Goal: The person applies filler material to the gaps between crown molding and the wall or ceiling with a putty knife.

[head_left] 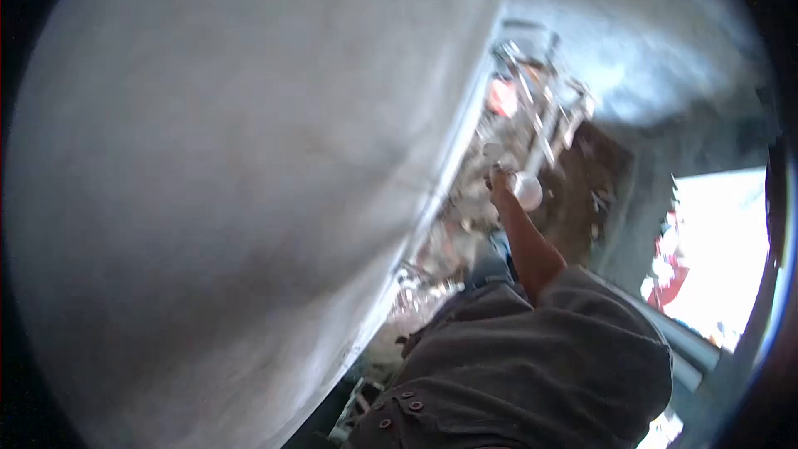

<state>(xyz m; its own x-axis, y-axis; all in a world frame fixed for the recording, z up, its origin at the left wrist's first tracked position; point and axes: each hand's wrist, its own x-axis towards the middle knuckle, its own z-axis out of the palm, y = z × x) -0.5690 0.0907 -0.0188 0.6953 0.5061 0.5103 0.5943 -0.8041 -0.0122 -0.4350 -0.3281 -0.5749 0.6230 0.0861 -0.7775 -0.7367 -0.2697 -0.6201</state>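
Observation:
My right hand (pixel 499 181) reaches down and away from me, its arm bare below the short grey sleeve. The fingers look curled together, though motion smears them, and I cannot tell what is in them. Right beside the hand is a white round object (pixel 527 190), overlapping the wrist in this view. Just beyond the fingers shows a small pale disc (pixel 492 151). My left hand is out of view.
A large pale grey wall (pixel 249 158) fills the left side. Blurred clutter with long light-coloured bars (pixel 540 120) and a red item (pixel 502 97) lies beyond my hand. A bright opening (pixel 723 241) is at the right.

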